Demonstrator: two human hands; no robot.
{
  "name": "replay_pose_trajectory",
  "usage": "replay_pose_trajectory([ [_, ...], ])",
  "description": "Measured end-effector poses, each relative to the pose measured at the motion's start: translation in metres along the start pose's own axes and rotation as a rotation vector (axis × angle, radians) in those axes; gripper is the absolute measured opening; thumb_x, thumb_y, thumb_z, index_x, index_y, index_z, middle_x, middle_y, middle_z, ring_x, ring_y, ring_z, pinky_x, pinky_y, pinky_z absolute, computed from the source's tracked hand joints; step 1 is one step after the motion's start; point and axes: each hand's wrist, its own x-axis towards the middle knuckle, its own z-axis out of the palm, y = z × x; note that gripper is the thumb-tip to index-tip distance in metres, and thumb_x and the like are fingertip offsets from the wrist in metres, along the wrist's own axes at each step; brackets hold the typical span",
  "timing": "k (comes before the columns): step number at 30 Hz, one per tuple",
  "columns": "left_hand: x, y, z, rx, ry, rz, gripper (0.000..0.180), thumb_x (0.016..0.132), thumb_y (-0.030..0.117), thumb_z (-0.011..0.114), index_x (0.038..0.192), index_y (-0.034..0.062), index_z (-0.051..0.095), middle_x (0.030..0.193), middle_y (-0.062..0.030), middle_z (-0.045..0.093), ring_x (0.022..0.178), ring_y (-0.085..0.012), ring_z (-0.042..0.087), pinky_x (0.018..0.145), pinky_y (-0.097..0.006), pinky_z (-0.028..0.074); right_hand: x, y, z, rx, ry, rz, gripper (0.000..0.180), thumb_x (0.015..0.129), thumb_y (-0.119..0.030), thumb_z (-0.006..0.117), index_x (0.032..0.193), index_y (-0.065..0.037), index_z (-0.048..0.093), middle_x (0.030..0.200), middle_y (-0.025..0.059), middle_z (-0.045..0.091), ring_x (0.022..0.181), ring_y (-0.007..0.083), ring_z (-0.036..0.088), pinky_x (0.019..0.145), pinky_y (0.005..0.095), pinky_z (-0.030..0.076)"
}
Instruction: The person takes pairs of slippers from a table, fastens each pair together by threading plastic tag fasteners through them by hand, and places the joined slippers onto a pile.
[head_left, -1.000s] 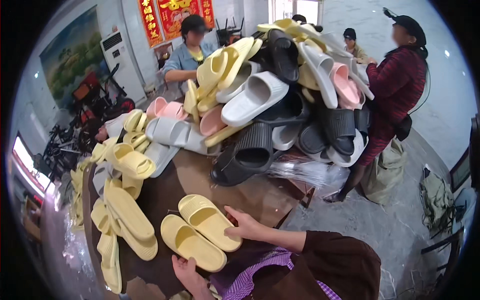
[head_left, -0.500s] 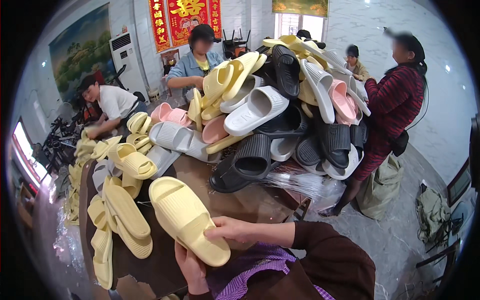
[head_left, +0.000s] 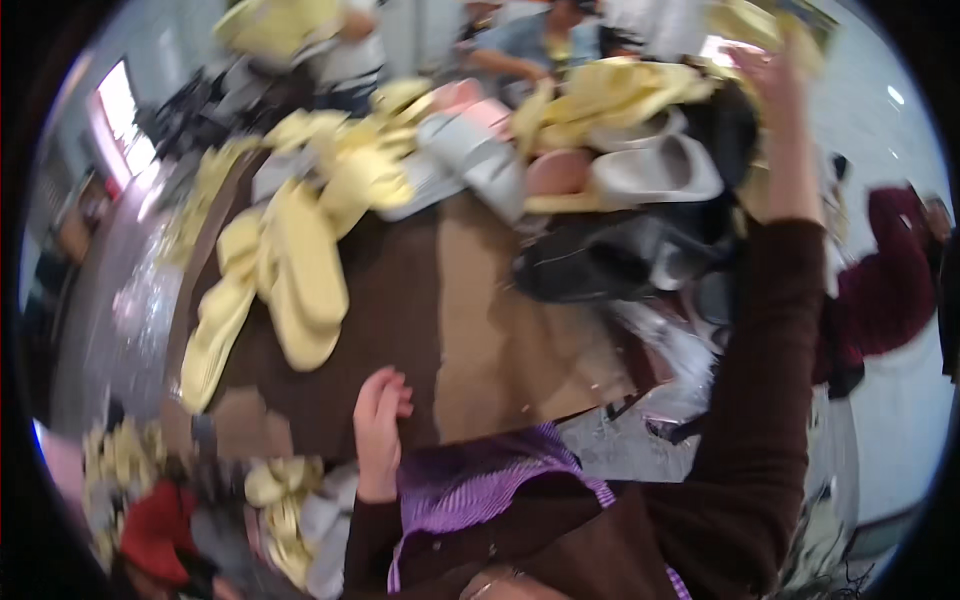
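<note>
1. Here, we see the right hand [head_left: 775, 85] raised high on a dark brown sleeve [head_left: 770, 400], up at the top of the slipper heap [head_left: 620, 150]. Its fingers are loosely spread near the yellow slippers [head_left: 610, 95] on the crown of the heap; the blur keeps us from telling whether it touches or grips any of them.
2. Just below that hand we make out a grey slipper [head_left: 655, 172] lying sole-up on the heap, with a pink slipper [head_left: 555, 170] beside it and black slippers [head_left: 600, 262] at the foot of the heap.
3. The left hand [head_left: 380, 425] sits low near the front edge of the brown table [head_left: 400, 310]. It holds nothing: the fingers are bent and close together, resting on or just above the tabletop; we cannot tell which.
4. A tan sheet of cardboard [head_left: 490, 340] lies on the table just to the right of the left hand.
5. Further left we see a cluster of yellow slippers [head_left: 290, 280] lying overlapped on the table, well apart from the left hand.
6. At the lower edge, a purple striped cloth [head_left: 480, 490] covers our front.
7. At the far side a person in a blue top [head_left: 530, 45] stands behind the heap, and at the right edge a person in a dark red top [head_left: 880, 290] stands beside it.
8. At lower left, a red object [head_left: 155, 530] and more yellow slippers [head_left: 270, 490] lie below the table edge.
</note>
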Motion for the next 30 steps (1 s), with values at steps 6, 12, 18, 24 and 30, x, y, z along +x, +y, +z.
replay_pose_trajectory([
  [6, 0.049, 0.025, -0.04, 0.377, 0.263, 0.421, 0.03, 0.09, 0.013, 0.056, 0.116, -0.0019, 0.051, 0.099, -0.0072, 0.056, 0.081, -0.0118, 0.054, 0.07, -0.023, 0.046, -0.135, 0.08, 0.066, -0.324, -0.553, -0.108, 0.048, 0.096, -0.034, 0.047, 0.126, 0.002, 0.046, 0.116, 0.015, 0.058, 0.1, 0.019, 0.056, 0.085, 0.0321, 0.046],
  [12, 0.138, 0.033, -0.102, 0.861, 0.651, 0.548, 0.051, 0.077, 0.017, 0.067, 0.116, -0.0087, 0.047, 0.111, -0.017, 0.054, 0.09, -0.025, 0.057, 0.082, -0.034, 0.046, -0.321, 0.174, 0.102, -0.437, -1.217, 0.137, 0.024, 0.088, -0.009, 0.056, 0.109, 0.003, 0.06, 0.096, 0.009, 0.065, 0.083, 0.0137, 0.061, 0.078, 0.0262, 0.049],
  [18, 0.14, 0.033, -0.085, 0.439, 0.249, 0.191, 0.054, 0.076, 0.016, 0.066, 0.119, -0.0092, 0.045, 0.115, -0.0207, 0.053, 0.099, -0.0297, 0.056, 0.086, -0.035, 0.045, -0.386, 0.278, 0.1, -0.308, -1.264, 0.404, 0.034, 0.088, -0.008, 0.057, 0.12, 0.002, 0.052, 0.105, 0.009, 0.062, 0.089, 0.0138, 0.06, 0.078, 0.0265, 0.05],
  [24, 0.062, 0.035, -0.028, 0.939, 0.428, 0.571, 0.056, 0.075, 0.01, 0.064, 0.124, -0.0043, 0.043, 0.115, -0.02, 0.053, 0.102, -0.0323, 0.054, 0.09, -0.038, 0.043, -0.375, 0.298, 0.091, -0.201, -0.964, 0.487, 0.042, 0.088, -0.01, 0.058, 0.127, 0.002, 0.046, 0.109, 0.0104, 0.06, 0.091, 0.0143, 0.06, 0.075, 0.0265, 0.05],
  [30, -0.003, 0.019, -0.001, 1.32, 0.139, 0.816, 0.062, 0.071, 0.012, 0.069, 0.127, 0.0043, 0.044, 0.12, -0.0175, 0.049, 0.107, -0.034, 0.049, 0.09, -0.041, 0.041, -0.34, 0.303, 0.085, -0.103, -0.493, 0.575, 0.04, 0.092, -0.027, 0.055, 0.12, 0.0, 0.052, 0.105, 0.0097, 0.062, 0.086, 0.0179, 0.062, 0.069, 0.0299, 0.052],
])
